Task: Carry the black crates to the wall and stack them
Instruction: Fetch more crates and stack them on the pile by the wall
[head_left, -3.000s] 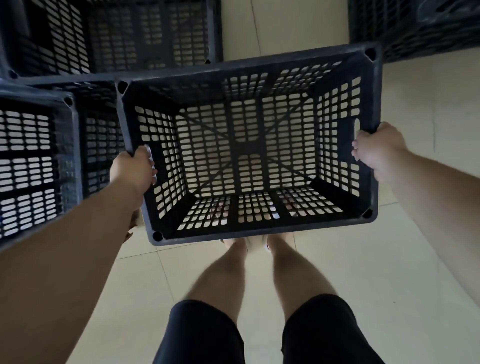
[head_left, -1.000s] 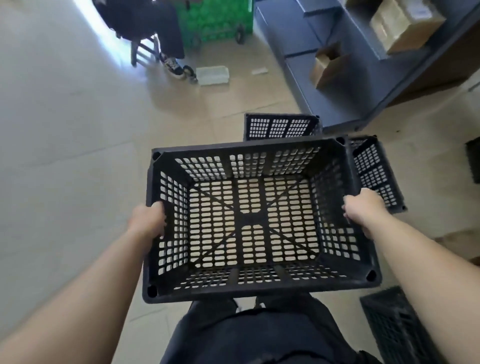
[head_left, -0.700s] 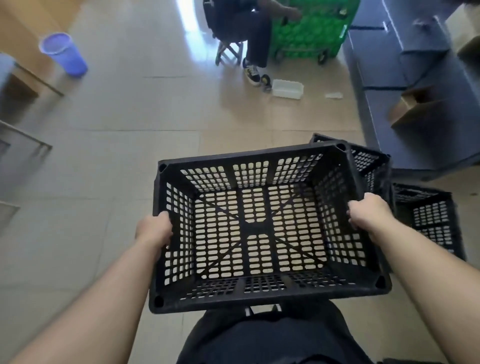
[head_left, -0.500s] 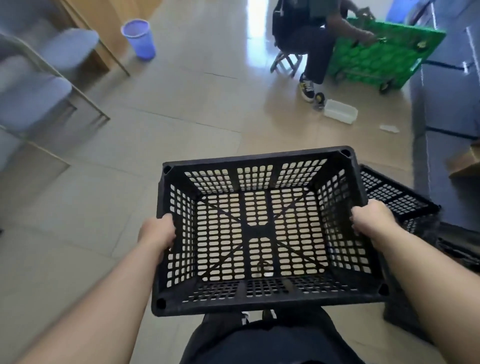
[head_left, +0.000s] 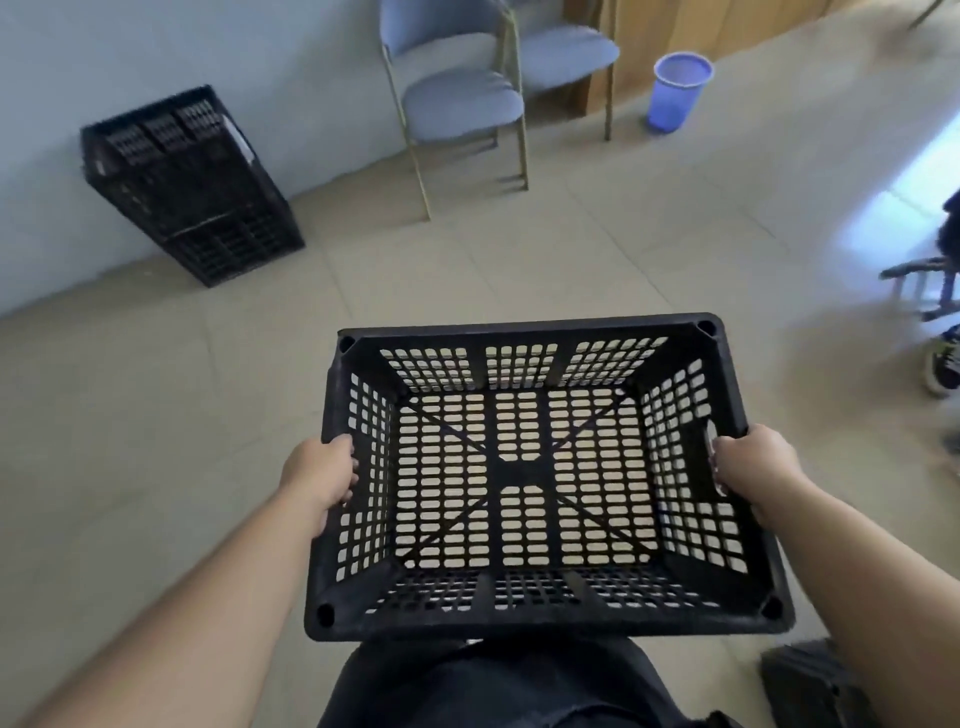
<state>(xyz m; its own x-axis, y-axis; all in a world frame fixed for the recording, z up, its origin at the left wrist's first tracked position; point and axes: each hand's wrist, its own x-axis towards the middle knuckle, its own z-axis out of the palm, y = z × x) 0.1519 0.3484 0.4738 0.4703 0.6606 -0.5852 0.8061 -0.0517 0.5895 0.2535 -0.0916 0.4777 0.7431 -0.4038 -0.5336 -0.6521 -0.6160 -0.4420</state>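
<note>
I hold an empty black perforated crate (head_left: 524, 478) level in front of my waist, open side up. My left hand (head_left: 324, 470) grips its left rim and my right hand (head_left: 748, 462) grips the handle slot in its right wall. A stack of black crates (head_left: 187, 187) stands on the floor against the pale wall (head_left: 156, 47) at the upper left, well ahead of the carried crate. Part of another black crate (head_left: 815, 686) shows at the bottom right corner by my leg.
Two grey-blue chairs (head_left: 457, 98) stand against the wall to the right of the stack. A blue bin (head_left: 678, 91) sits further right. A seated person's foot and stool (head_left: 930, 312) are at the right edge. Beige tiled floor (head_left: 156, 415) lies between me and the stack.
My view has swung left: the seated person and green cart have slid to the right edge, and the wall with its crate stack has come into sight. Both hands keep the same grip.
</note>
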